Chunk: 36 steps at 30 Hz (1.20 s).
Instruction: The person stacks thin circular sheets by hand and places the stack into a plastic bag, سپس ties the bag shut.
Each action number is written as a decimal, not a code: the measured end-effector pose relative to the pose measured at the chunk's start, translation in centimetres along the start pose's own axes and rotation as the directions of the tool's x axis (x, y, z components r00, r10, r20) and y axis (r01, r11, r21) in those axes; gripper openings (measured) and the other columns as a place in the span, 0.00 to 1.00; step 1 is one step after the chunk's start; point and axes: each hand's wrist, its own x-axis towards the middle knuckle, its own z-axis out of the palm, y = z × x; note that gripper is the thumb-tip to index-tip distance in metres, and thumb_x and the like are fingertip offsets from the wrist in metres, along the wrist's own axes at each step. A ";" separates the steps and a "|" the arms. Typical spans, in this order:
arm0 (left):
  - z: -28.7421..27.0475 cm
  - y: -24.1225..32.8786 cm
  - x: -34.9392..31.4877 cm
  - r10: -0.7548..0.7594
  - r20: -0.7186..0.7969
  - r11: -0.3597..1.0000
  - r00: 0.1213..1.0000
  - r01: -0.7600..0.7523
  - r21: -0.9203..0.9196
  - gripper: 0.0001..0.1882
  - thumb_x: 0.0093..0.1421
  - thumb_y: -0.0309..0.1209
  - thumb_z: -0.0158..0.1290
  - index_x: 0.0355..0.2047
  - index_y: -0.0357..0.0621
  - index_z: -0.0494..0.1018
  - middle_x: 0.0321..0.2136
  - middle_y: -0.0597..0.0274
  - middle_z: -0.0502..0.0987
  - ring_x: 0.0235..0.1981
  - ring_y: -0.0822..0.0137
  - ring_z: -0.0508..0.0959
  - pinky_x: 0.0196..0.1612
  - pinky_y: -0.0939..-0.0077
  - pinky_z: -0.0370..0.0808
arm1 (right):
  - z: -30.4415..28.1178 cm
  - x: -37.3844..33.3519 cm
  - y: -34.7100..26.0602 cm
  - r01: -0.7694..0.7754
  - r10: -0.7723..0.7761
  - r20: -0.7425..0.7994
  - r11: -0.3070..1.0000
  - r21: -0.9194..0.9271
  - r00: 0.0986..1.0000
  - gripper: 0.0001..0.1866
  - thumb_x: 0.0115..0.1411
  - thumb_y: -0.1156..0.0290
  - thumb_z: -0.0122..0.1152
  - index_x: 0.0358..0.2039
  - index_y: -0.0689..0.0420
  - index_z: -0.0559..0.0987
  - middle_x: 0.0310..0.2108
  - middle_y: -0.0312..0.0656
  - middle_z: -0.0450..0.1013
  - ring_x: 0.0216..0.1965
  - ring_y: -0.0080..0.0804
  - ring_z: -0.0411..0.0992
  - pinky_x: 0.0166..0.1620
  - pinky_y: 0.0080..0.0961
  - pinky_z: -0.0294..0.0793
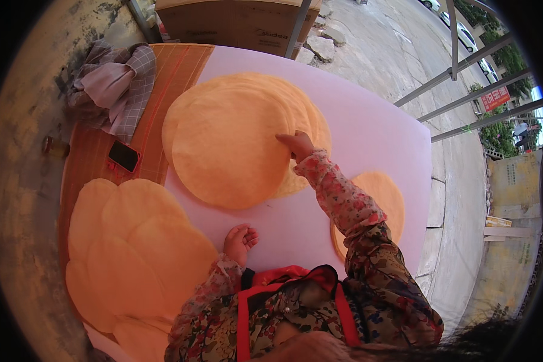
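Observation:
A stack of thin, round, pale-orange sheets [229,142] lies on the middle of the table, its layers fanned out a little toward the right. At the right edge of the top sheet is my right hand [297,145], thumb and fingers closed on the rim. My left hand [240,242] hovers near the table's front edge, fingers loosely curled with nothing seen in them. Several overlapping orange sheets [133,247] spread over the left front. Partly behind my right forearm, a smaller pile of round sheets [380,199] rests on the right side.
An orange woven mat [178,78] covers the table's left part, beside the pale pink surface [368,133]. On it lie a phone [124,156] and a checked cloth [117,90]. A small jar [55,146] stands left. Beyond are a cardboard box [235,24] and metal bars [464,93].

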 end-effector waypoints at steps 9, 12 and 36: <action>3.4 -3.0 1.5 0.076 -0.002 0.997 0.997 -0.076 -0.002 0.10 0.61 0.34 0.47 0.40 0.42 0.67 0.31 0.61 0.74 0.31 0.69 0.75 0.35 0.75 0.75 | 1.2 -2.0 1.0 0.425 -0.770 0.129 0.198 -0.883 0.625 0.10 0.46 0.70 0.60 0.25 0.62 0.71 0.33 0.49 0.67 0.36 0.48 0.69 0.36 0.42 0.73; 3.5 -3.9 1.3 0.070 -0.021 0.997 0.997 -0.070 0.015 0.10 0.60 0.34 0.48 0.39 0.43 0.67 0.31 0.61 0.74 0.31 0.69 0.75 0.35 0.75 0.75 | 2.3 -2.1 1.6 0.521 -0.815 0.264 0.055 -0.851 0.517 0.10 0.45 0.73 0.58 0.27 0.62 0.70 0.34 0.50 0.66 0.39 0.48 0.67 0.35 0.42 0.73; 7.9 2.6 4.0 0.430 0.321 0.725 0.844 -0.111 -0.679 0.29 0.64 0.48 0.37 0.56 0.38 0.57 0.55 0.49 0.63 0.56 0.54 0.64 0.58 0.59 0.63 | 2.2 -12.3 -13.0 0.317 -0.511 0.380 0.825 0.467 0.771 0.14 0.53 0.80 0.51 0.42 0.68 0.69 0.39 0.47 0.72 0.39 0.35 0.73 0.44 0.30 0.73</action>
